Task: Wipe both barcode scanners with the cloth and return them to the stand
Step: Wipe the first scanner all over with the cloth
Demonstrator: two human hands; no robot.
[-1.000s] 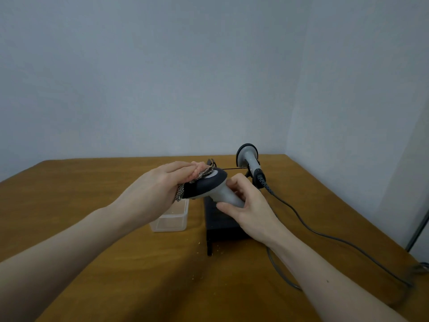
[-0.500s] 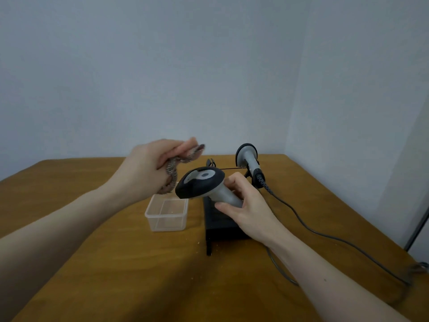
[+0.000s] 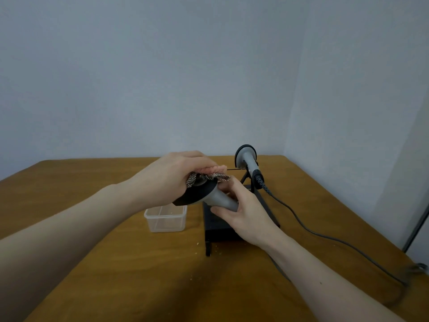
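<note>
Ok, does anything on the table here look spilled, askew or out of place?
Only small pale crumbs scattered on the wooden table beside the black stand. Otherwise nothing stands out.

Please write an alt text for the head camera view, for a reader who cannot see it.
The left hand presses a checked cloth on the head of a barcode scanner, whose grey handle the right hand grips. A second scanner sits on the black stand, beside a clear plastic box on the wooden table.
</note>
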